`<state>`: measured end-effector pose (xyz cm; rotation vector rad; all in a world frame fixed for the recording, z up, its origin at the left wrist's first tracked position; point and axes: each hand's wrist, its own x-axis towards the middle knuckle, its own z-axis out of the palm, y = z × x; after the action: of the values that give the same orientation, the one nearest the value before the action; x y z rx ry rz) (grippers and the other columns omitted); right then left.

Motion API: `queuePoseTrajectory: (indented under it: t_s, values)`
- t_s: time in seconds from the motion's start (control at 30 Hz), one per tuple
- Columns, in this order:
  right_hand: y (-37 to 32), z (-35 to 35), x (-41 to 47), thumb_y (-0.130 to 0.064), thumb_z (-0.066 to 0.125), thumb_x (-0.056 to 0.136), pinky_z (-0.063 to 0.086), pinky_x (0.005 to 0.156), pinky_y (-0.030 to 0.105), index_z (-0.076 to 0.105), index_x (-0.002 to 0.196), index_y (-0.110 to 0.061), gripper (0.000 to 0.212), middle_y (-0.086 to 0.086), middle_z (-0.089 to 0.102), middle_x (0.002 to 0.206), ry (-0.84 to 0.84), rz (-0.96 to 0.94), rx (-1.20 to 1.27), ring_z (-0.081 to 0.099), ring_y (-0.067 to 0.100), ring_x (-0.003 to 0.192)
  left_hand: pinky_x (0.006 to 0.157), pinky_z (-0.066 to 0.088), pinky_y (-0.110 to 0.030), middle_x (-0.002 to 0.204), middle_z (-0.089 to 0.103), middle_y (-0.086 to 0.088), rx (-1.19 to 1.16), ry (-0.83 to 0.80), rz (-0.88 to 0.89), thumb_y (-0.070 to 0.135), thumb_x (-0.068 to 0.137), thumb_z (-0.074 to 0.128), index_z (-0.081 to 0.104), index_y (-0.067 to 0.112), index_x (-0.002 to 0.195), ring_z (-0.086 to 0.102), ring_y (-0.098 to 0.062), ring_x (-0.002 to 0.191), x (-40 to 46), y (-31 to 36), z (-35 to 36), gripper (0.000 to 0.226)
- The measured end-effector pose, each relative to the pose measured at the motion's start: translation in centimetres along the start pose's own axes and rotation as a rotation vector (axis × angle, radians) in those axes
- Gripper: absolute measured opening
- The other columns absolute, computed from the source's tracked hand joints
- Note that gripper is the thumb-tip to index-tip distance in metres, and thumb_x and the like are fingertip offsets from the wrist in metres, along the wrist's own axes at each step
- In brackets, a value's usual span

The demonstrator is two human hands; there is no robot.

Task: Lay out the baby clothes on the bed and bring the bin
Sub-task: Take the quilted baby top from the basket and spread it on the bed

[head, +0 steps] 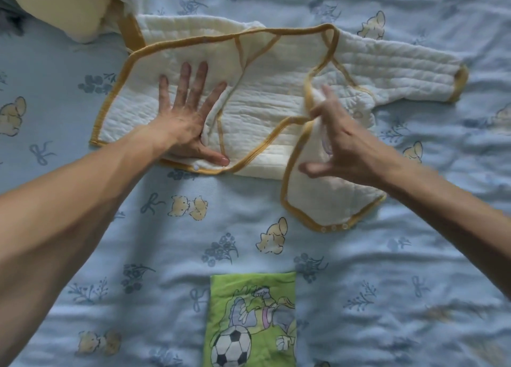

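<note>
A cream quilted baby garment (271, 95) with mustard-yellow trim lies spread across the blue printed bed sheet (387, 256). My left hand (188, 117) presses flat on the garment's left panel, fingers spread. My right hand (340, 142) pinches a raised fold of the cloth near the middle, just left of the right sleeve; it is motion-blurred. A flap with several snap buttons (331, 200) hangs toward me below that hand. No bin is in view.
A folded green cloth with a football cartoon (251, 319) lies at the near edge. More cream and white fabric (83, 7) is piled at the top left corner. The sheet is wrinkled all around.
</note>
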<state>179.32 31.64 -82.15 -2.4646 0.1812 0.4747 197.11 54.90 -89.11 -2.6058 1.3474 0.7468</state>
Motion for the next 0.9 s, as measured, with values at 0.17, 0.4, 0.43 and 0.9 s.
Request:
queuePoseTrajectory:
  t_s: [0.17, 0.4, 0.43, 0.9]
  values:
    - [2.8, -4.3, -4.9, -0.082, 0.061, 0.051, 0.026, 0.104, 0.007, 0.024, 0.100, -0.040, 0.074, 0.016, 0.013, 0.156, 0.090, 0.080, 0.190, 0.021, 0.014, 0.141, 0.104, -0.021, -0.062, 0.145, -0.045, -0.009, -0.035, -0.007, 0.007, 0.091, 0.040, 0.042, -0.036, 0.032, 0.138, -0.044, -0.030, 0.130, -0.1, 0.1, -0.2, 0.138]
    - [15.3, -8.6, -12.2, -0.070, 0.069, 0.054, 0.018, 0.117, 0.042, 0.039, 0.108, -0.022, 0.079, 0.016, 0.009, 0.158, 0.075, 0.392, -0.155, 0.006, 0.020, 0.147, 0.091, -0.043, -0.039, 0.143, -0.049, -0.001, -0.056, 0.005, 0.009, 0.087, 0.042, 0.053, -0.033, 0.035, 0.140, -0.046, -0.023, 0.131, -0.3, 0.2, -0.5, 0.140]
    - [16.6, -9.1, -13.0, -0.074, 0.068, 0.053, 0.020, 0.116, 0.048, 0.044, 0.115, -0.016, 0.087, 0.024, 0.017, 0.154, 0.064, 0.461, -0.223, 0.011, 0.028, 0.146, 0.090, -0.043, -0.037, 0.144, -0.048, -0.001, -0.054, 0.006, 0.016, 0.089, 0.042, 0.051, -0.032, 0.035, 0.141, -0.045, -0.023, 0.131, -0.3, 0.2, -0.6, 0.140]
    - [13.2, -2.3, -4.3, -0.095, 0.044, 0.036, -0.008, 0.109, 0.068, -0.021, 0.144, -0.037, 0.138, -0.001, -0.029, 0.155, -0.162, 0.238, -0.458, -0.031, 0.022, 0.140, 0.088, -0.045, -0.037, 0.141, -0.051, 0.000, -0.013, -0.057, -0.029, 0.086, 0.044, 0.059, -0.026, 0.031, 0.145, -0.047, -0.023, 0.130, -0.3, 0.8, -1.0, 0.143]
